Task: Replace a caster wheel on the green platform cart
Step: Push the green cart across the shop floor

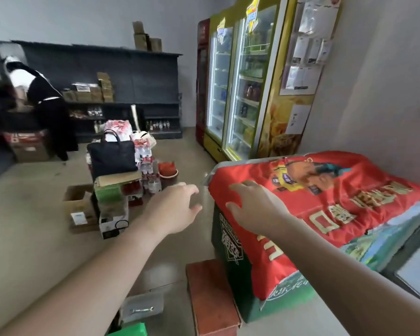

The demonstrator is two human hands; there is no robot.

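Observation:
Both my arms reach forward at mid-frame. My left hand (177,206) hovers in the air over the floor, fingers loosely spread, holding nothing. My right hand (250,204) is over the near corner of a chest freezer draped with a red printed cloth (330,202), fingers relaxed; whether it touches the cloth I cannot tell. A bright green edge (129,330), possibly the platform cart, shows at the bottom. Beside it a metal wrench (142,310) lies on a grey plastic-wrapped item. No caster wheel is visible.
A reddish-brown stool (211,297) stands against the green freezer front (230,248). A stack of boxes, a black bag (112,156) and bottled water packs sits mid-floor. Glass-door drink coolers (238,88) line the right wall. A person (46,100) bends at dark shelves far left.

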